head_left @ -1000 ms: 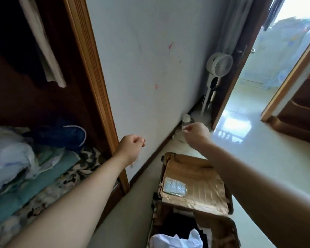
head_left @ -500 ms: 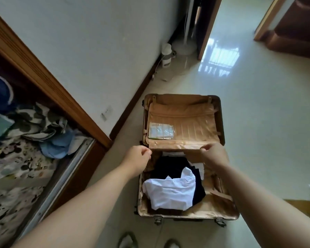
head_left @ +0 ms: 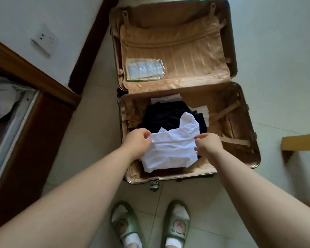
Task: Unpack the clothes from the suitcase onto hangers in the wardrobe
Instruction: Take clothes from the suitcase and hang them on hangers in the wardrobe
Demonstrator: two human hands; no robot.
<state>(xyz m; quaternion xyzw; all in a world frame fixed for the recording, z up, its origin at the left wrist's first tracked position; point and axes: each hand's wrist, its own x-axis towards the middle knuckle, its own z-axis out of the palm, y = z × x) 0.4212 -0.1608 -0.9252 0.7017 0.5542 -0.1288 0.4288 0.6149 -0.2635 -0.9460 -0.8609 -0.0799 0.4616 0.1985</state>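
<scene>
Left hand (head_left: 137,142) pinches white garment (head_left: 170,151) at its 9 o'clock edge, right hand (head_left: 207,144) at 3 o'clock, over dark clothes (head_left: 165,116) in open suitcase (head_left: 247,140).

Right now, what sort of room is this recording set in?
Probably a home bedroom: an open tan hard-shell suitcase of clothes lies on the pale tiled floor beside a dark wooden wardrobe.

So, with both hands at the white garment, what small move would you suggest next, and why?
Probably lift the white garment straight up: left hand and right hand appear to pinch its side edges, and it lies atop the dark clothes.
</scene>
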